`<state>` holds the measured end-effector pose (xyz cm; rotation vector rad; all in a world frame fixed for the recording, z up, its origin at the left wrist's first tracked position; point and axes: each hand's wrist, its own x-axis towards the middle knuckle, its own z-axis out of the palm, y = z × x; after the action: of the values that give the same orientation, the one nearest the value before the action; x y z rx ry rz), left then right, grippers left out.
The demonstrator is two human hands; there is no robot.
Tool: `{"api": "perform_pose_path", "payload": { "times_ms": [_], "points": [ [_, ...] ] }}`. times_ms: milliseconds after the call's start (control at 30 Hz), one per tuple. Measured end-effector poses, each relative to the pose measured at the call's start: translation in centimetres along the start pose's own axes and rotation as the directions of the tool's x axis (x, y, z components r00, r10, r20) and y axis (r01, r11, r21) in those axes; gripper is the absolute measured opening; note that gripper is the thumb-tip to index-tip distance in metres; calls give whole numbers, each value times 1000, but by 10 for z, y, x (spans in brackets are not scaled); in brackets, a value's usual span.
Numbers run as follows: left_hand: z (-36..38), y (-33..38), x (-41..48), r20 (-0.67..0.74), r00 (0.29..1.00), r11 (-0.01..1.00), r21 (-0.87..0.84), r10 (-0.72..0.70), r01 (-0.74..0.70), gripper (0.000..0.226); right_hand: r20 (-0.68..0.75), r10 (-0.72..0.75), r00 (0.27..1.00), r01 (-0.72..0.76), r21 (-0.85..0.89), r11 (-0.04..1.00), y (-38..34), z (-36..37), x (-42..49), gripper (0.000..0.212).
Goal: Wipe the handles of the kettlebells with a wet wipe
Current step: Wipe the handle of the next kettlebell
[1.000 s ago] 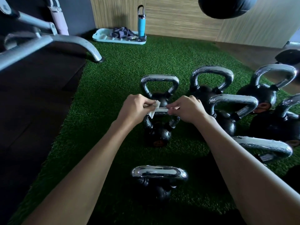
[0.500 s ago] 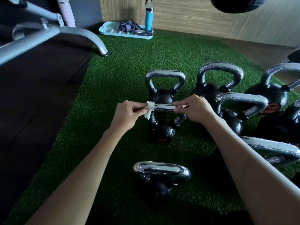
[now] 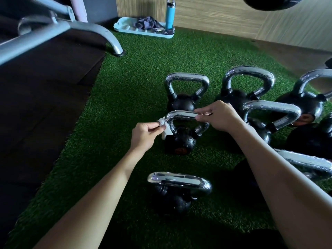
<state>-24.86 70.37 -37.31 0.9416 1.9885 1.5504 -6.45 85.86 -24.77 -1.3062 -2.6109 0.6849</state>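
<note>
Several kettlebells stood close together on green turf. Head view, the only one: the left hand pinched a crumpled wet wipe between thumb and fingers, pressed against the left bend of the middle bell's chrome handle. The right hand pinched the same handle at its right end, probably to steady it. Judgement: task under way and this handle only partly wiped. Whether any other handle was already done, I could not tell.
</note>
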Motion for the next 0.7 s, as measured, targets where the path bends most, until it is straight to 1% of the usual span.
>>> {"api": "perform_pose_path", "payload": {
  "times_ms": [67, 167, 233, 333, 400, 433, 500, 600, 633, 700],
  "points": [
    [4, -4, 0, 8, 999, 999, -20, -47, 47, 25, 24, -8, 1000, 9, -22, 1000, 0, -1, 1, 34],
    [4, -3, 5, 22, 999, 1000, 12, -28, 28, 21, 66, -6, 998, 7, 0, 1000, -1, -4, -3, 34],
    [4, 0, 10, 23, 999, 999, 16, -42, 42, 25, 16, 26, 1000, -25, -30, 999, -4, -3, -7, 34],
    [12, 9, 22, -12, 991, 991, 19, -133, 133, 34, -112, 90, 990, -103, -126, 987, -19, 9, -20, 32],
    [21, 16, 32, 7, 981, 980, 39, -195, 195, 29, -172, 130, 977, -154, -135, 979, -28, 21, -26, 32],
    [26, 19, 37, 37, 974, 974, 40, -224, 223, 28, -176, 162, 971, -183, -111, 977, -30, 25, -28, 34],
    [32, 24, 45, 85, 955, 958, 18, -285, 285, 36, -141, 224, 964, -232, -44, 972, -30, 25, -29, 36],
    [36, 28, 56, 101, 932, 936, 100, -347, 338, 49, -12, 240, 971, -239, 72, 968, -25, 16, -29, 34],
    [37, 30, 58, 108, 920, 925, 98, -377, 367, 50, 35, 227, 973, -230, 121, 966, -23, 12, -29, 35],
    [38, 34, 58, 136, 900, 909, 21, -415, 416, 44, 120, 209, 971, -232, 232, 945, -19, 7, -29, 36]
  ]
}}
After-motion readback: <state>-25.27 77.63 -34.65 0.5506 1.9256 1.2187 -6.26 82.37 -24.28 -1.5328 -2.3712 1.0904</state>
